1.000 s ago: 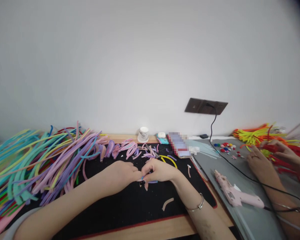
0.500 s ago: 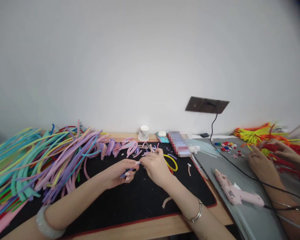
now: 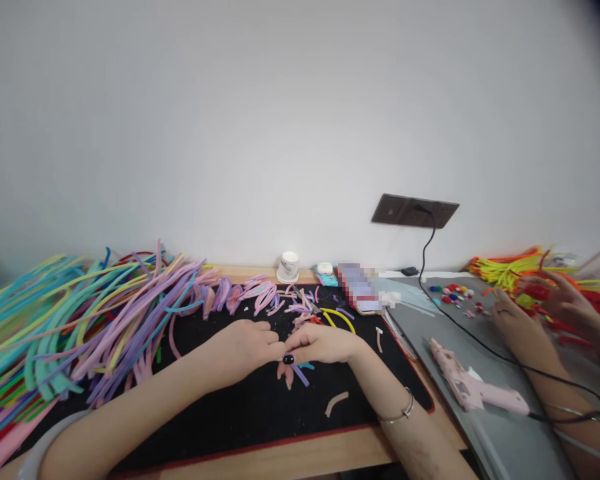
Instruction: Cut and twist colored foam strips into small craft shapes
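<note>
My left hand point(image 3: 247, 350) and my right hand point(image 3: 325, 343) meet over the black mat point(image 3: 220, 420), their fingertips pinched together. A short purple pipe cleaner point(image 3: 301, 376) sticks out below the fingers, its other end hidden in the pinch. A bit of blue pipe cleaner point(image 3: 307, 365) shows just under my right hand. Beyond the hands lie cut pink and purple pieces and a yellow pipe cleaner point(image 3: 341, 320). Bent pink loops point(image 3: 260, 291) rest along the back of the mat.
Many long pastel pipe cleaners point(image 3: 105, 327) are heaped at left. A white cup point(image 3: 288, 267) and a phone point(image 3: 357, 287) stand or lie at the back. To the right are a pink glue gun point(image 3: 473, 387), its black cord, small pom-poms point(image 3: 455, 291) and another person's hands point(image 3: 520, 327).
My left hand has turned palm down and moved right; my right hand has lowered and rotated. The purple pipe cleaner now points down to the right. The other person's far hand has shifted.
</note>
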A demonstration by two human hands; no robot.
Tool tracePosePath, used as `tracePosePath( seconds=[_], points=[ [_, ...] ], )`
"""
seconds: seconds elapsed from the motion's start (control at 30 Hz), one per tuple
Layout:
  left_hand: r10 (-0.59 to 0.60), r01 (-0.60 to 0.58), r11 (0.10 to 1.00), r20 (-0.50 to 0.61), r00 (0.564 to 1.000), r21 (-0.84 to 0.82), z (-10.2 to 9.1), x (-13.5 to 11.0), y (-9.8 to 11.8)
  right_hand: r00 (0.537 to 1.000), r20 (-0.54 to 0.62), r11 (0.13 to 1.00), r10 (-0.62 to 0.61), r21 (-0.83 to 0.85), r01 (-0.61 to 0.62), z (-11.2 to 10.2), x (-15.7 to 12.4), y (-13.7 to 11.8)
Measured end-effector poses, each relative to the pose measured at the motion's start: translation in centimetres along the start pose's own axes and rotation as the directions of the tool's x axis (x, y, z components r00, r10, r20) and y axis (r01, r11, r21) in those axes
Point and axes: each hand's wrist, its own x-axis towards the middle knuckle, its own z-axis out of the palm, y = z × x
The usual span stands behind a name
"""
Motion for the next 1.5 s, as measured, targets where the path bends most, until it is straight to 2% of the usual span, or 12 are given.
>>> tracePosePath(
  seconds=[0.1, 0.23, 0.3, 0.37, 0.43, 0.5, 0.63, 0.73, 0.8, 1.0, 1.2, 1.5],
  points=[
    [-0.022, 0.023, 1.0, 0.019, 1.0, -0.004, 0.0, 0.0, 0.0, 0.997, -0.071, 0.999, 0.02, -0.044, -0.023, 0.5, 0.4, 0.4],
    [-0.208, 0.241, 0.914, 0.134, 0.969, -0.327, -0.1, 0.1, -0.6, 0.949, -0.307, 0.817, -0.077, -0.565, -0.116, 1.5, 0.4, -0.7],
    [-0.278, 0.375, 0.693, 0.251, 0.927, -0.616, 0.2, 0.2, -0.7, 0.901, -0.403, 0.59, -0.161, -0.771, -0.239, 2.1, 0.5, -1.1],
    [-0.31, 0.442, 0.316, 0.349, 0.884, -0.839, 1.1, 0.5, -0.8, 0.848, -0.47, 0.407, -0.244, -0.844, -0.351, 2.6, 0.9, -0.9],
    [-0.396, 0.409, -0.016, 0.381, 0.835, -0.912, 2.2, 0.9, -0.7, 0.806, -0.502, 0.324, -0.313, -0.854, -0.406, 2.7, 1.4, -0.4],
    [-0.438, 0.363, -0.161, 0.396, 0.807, -0.918, 3.3, 1.3, -0.8, 0.781, -0.519, 0.324, -0.347, -0.848, -0.42, 2.5, 1.7, 0.1],
    [-0.495, 0.345, -0.069, 0.332, 0.803, -0.936, 3.9, 1.6, -1.4, 0.674, -0.632, 0.524, -0.382, -0.749, -0.405, 0.6, -0.2, 0.2],
    [-0.545, 0.297, -0.135, 0.321, 0.775, -0.945, 3.1, 1.4, -1.9, 0.43, -0.847, 0.723, -0.312, -0.505, -0.471, -1.1, -3.4, -0.2],
    [-0.566, 0.236, -0.256, 0.343, 0.75, -0.937, 2.7, 1.3, -2.1, 0.366, -0.921, 0.723, -0.136, -0.345, -0.599, -1.6, -5.2, 0.2],
    [-0.575, 0.07, -0.495, 0.387, 0.721, -0.866, 3.0, 1.5, -2.4, 0.441, -0.893, 0.428, 0.095, -0.363, -0.828, -0.1, -4.7, 2.9],
    [-0.555, 0.031, -0.627, 0.475, 0.683, -0.778, 2.9, 1.5, -2.3, 0.408, -0.892, 0.208, 0.197, -0.368, -0.906, -0.3, -2.6, 1.7],
    [-0.702, 0.091, -0.368, 0.341, 0.625, -0.925, 3.4, 1.3, -1.6, 0.458, -0.868, -0.037, 0.193, -0.473, -0.88, -1.4, -3.9, -6.3]
  ],
)
